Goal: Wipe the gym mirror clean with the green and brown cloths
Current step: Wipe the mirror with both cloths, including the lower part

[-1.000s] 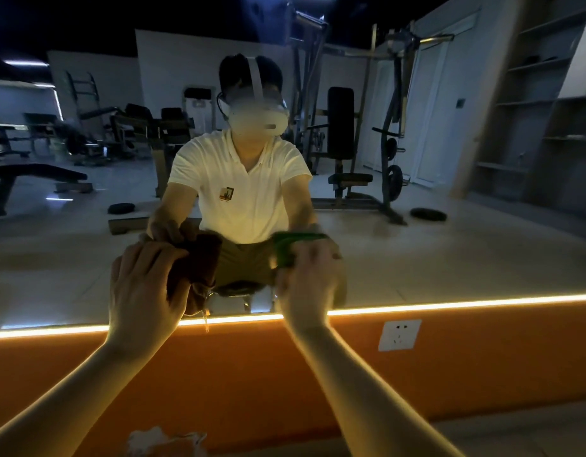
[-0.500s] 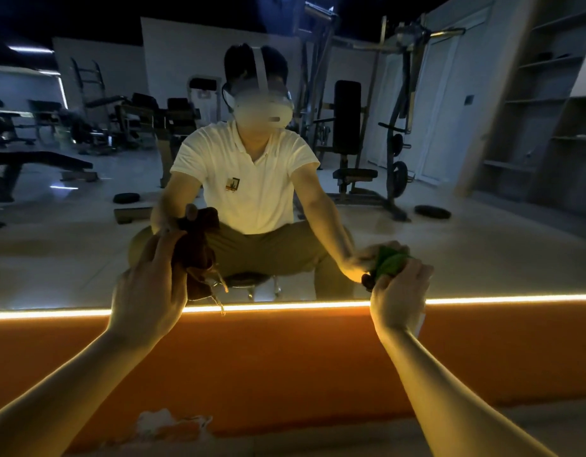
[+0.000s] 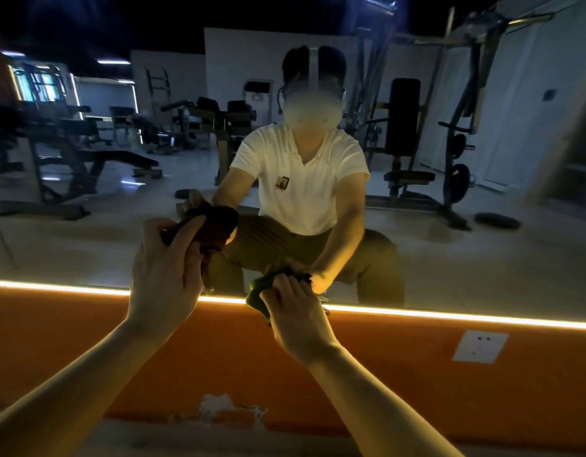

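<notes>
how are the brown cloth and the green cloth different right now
The brown cloth is dark and held by the left hand, higher on the mirror. The green cloth is bright, held by the right hand, low at the mirror's bottom edge beside the light strip. Both are bunched up and gripped at the glass.

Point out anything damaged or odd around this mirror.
The orange wall below the mirror has a chipped patch along its bottom edge, near the floor: the paint has flaked off and a pale layer shows through. Nothing else stands out.
</notes>
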